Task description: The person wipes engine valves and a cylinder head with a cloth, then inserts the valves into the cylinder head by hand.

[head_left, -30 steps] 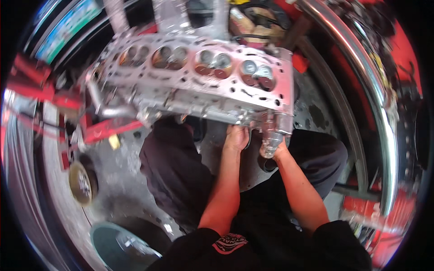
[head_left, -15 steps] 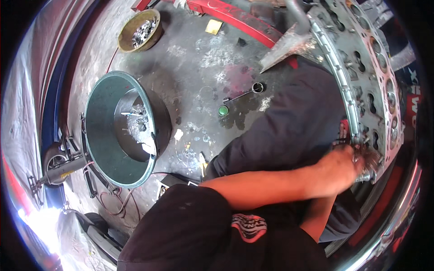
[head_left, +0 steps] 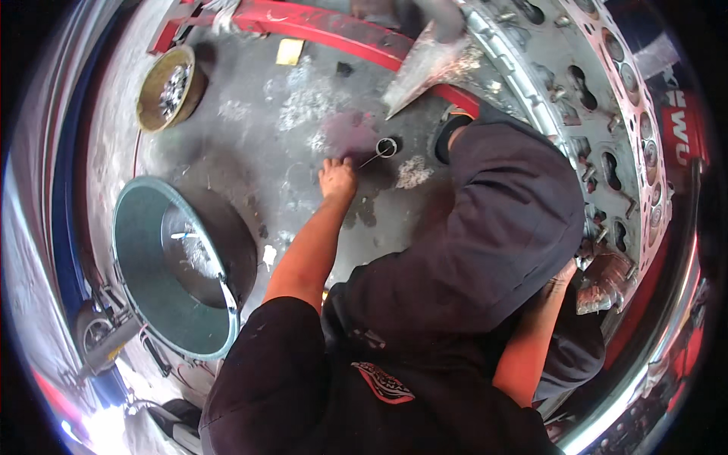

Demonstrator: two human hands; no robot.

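Observation:
My left hand (head_left: 337, 180) reaches down to the floor, fingers slightly apart. Its fingertips are at the end of a thin rod with a round, pale-rimmed end (head_left: 387, 147); whether they touch it I cannot tell. At the right, my right hand (head_left: 560, 279) is low beside the end of a long metal engine cylinder head (head_left: 588, 114). My raised knee partly covers that hand and its fingers are hidden. Close by it is a shiny brownish piece (head_left: 607, 282) at the head's near end.
A large dark green tub (head_left: 144, 265) stands on the left, with foil-like material inside. Behind it sits a yellowish bowl (head_left: 144, 95) of small metal parts. A red metal beam (head_left: 326, 34) crosses the far floor, near a yellow square (head_left: 290, 51). A chrome bar curves along the right.
My left hand has left the cylinder head's near end and swung across to the rod on the floor. The green round thing beside the rod no longer shows. The view has shifted.

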